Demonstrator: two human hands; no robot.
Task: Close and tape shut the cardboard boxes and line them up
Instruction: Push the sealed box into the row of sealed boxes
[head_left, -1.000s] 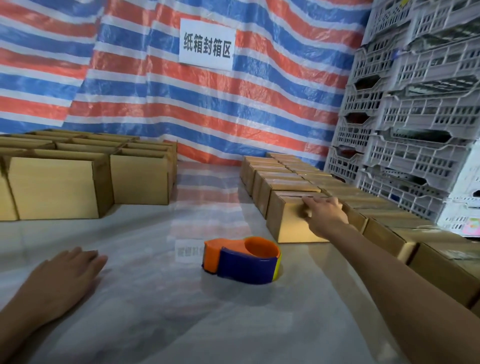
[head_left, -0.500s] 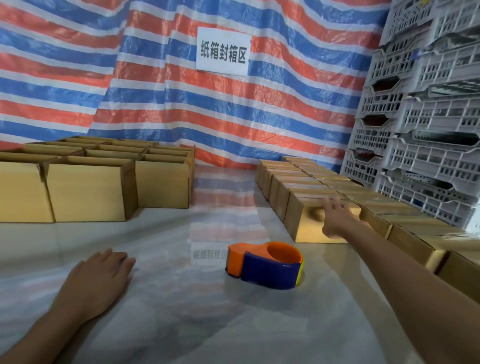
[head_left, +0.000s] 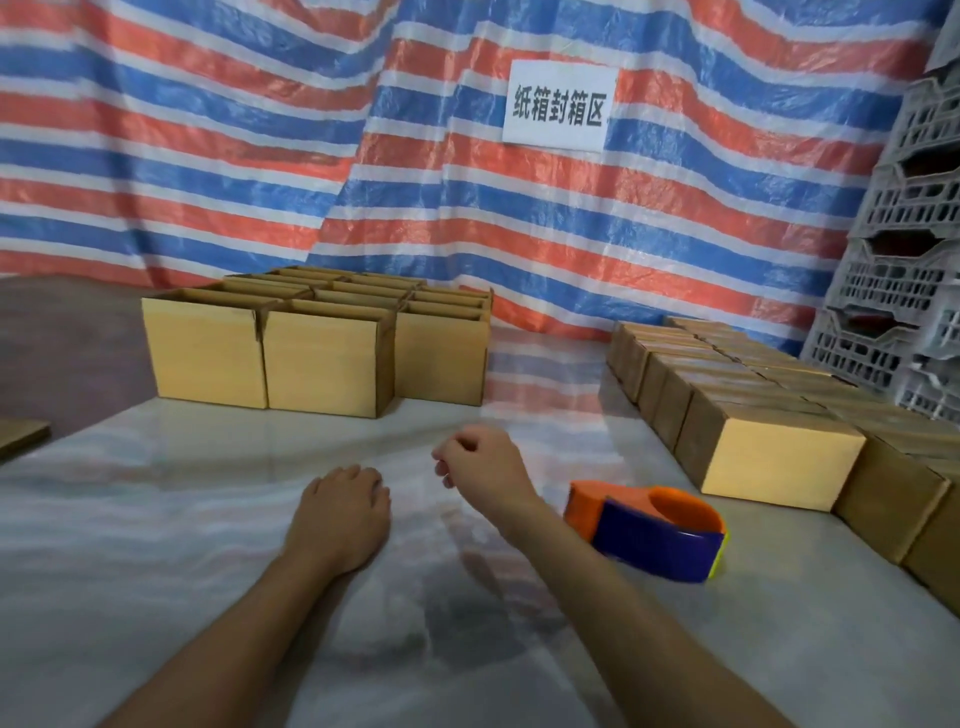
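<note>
Between boxes, I'd say: both hands are free. Left hand (head_left: 340, 512) rests palm-down on the table (head_left: 156, 545), fingers together. Right hand (head_left: 480, 462) hovers beside it, fingers loosely curled, gripping nothing.

Next move: pull an open box (head_left: 322, 358) from the far-left cluster, fold its flaps, then grab the tape dispenser (head_left: 649, 530), which sits just right of the right wrist.

Open boxes are plain tan, tops open, packed tight. Closed boxes (head_left: 774, 457) sit in flush rows on the right.
</note>
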